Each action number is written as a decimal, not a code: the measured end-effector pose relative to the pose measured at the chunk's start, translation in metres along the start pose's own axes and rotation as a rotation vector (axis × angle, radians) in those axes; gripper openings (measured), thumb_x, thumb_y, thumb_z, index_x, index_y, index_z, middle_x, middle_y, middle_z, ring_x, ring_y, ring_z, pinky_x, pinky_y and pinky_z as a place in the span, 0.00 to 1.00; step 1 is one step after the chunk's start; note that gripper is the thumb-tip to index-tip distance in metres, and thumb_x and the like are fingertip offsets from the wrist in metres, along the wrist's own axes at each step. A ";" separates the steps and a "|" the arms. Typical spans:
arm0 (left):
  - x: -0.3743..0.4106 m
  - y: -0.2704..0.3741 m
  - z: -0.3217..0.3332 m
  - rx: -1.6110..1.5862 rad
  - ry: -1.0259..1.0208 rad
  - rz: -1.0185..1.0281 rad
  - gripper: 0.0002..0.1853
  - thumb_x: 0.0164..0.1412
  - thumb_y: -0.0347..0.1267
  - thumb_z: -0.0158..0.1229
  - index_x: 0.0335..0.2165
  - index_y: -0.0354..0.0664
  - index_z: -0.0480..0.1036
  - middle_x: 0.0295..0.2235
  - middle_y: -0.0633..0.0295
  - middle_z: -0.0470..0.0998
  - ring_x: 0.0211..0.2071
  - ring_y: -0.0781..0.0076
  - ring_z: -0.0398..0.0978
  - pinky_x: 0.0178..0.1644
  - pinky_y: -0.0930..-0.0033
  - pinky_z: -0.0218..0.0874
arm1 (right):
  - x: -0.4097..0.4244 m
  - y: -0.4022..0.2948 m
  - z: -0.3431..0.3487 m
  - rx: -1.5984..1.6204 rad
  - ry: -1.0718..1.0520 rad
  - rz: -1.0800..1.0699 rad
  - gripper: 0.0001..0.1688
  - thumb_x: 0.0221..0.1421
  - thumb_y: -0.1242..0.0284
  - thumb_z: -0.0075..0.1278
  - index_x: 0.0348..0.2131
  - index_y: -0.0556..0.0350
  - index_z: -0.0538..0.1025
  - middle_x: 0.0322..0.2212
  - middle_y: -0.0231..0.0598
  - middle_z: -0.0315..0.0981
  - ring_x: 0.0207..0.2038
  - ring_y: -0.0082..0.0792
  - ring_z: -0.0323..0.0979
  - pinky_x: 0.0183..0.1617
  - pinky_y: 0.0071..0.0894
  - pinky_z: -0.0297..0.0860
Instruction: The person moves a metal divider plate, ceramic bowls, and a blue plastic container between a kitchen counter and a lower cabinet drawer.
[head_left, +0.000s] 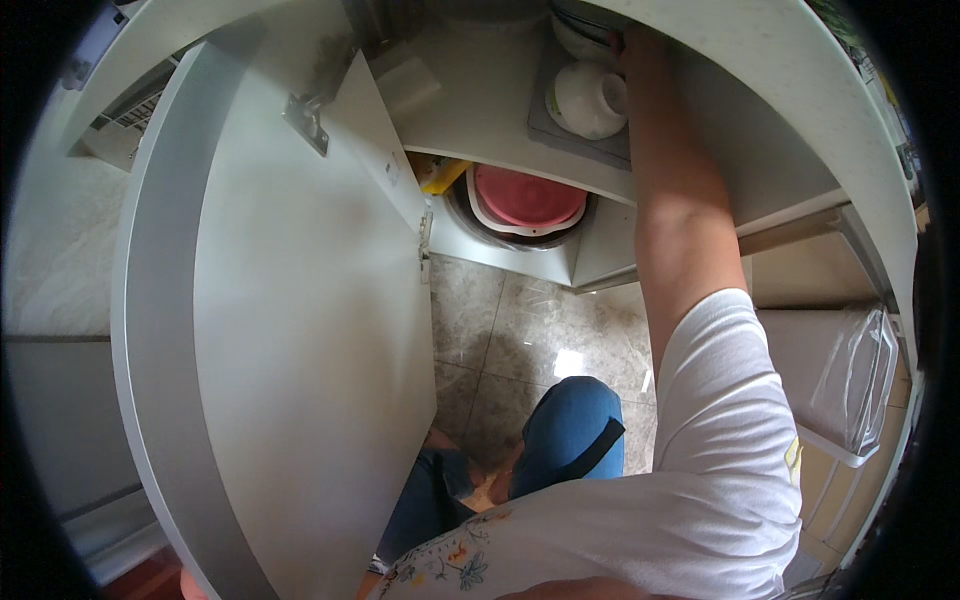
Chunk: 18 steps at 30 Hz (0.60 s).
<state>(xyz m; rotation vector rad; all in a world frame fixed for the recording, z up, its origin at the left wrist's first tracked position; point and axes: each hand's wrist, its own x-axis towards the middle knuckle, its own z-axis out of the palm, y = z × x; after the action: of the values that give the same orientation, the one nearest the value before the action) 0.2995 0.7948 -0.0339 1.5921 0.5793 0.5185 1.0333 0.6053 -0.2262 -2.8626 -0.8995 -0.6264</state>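
Note:
Deep in the open cabinet, at the top of the view, my right hand (636, 46) is at the rim of a bowl (581, 37) with a dark edge, maybe one of a stack. Its fingers are mostly in shadow, so their hold is unclear. Just in front, a white bowl (589, 101) lies upside down on a grey mat or tray (544, 124) on the shelf. Of my left hand, only a small bit of skin (193, 586) shows at the lower edge of the open cabinet door (300, 300); the rest is hidden.
Under the shelf (480, 161), a red basin (531, 196) sits within a white-rimmed one, beside a yellow package (442, 176). The open door stands at left. At right, a clear plastic-covered item (825, 367) rests in a white rack. My knee (577, 420) is below.

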 end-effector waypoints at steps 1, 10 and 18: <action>0.001 -0.001 0.000 -0.002 -0.002 0.000 0.19 0.57 0.39 0.50 0.39 0.33 0.64 0.29 0.61 0.69 0.27 0.77 0.63 0.31 0.73 0.56 | 0.002 0.003 0.000 -0.006 -0.002 -0.007 0.17 0.51 0.61 0.48 0.26 0.59 0.72 0.26 0.52 0.71 0.29 0.51 0.70 0.33 0.43 0.68; 0.007 -0.008 -0.005 -0.021 -0.018 -0.010 0.19 0.58 0.39 0.50 0.40 0.33 0.64 0.30 0.61 0.69 0.28 0.76 0.64 0.31 0.73 0.57 | 0.015 0.010 -0.011 -0.067 -0.108 -0.031 0.17 0.51 0.62 0.47 0.26 0.60 0.73 0.27 0.52 0.72 0.30 0.49 0.70 0.34 0.43 0.67; 0.012 -0.009 -0.007 -0.028 -0.041 -0.010 0.19 0.58 0.39 0.50 0.40 0.33 0.64 0.31 0.60 0.70 0.28 0.76 0.65 0.32 0.73 0.58 | 0.012 0.016 -0.020 -0.031 -0.165 0.086 0.19 0.52 0.61 0.44 0.34 0.59 0.70 0.33 0.51 0.71 0.34 0.48 0.70 0.38 0.42 0.66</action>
<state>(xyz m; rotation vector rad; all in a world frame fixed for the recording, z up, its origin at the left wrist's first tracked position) 0.3035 0.8081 -0.0418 1.5687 0.5465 0.4831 1.0438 0.5942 -0.2023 -2.9977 -0.7877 -0.4048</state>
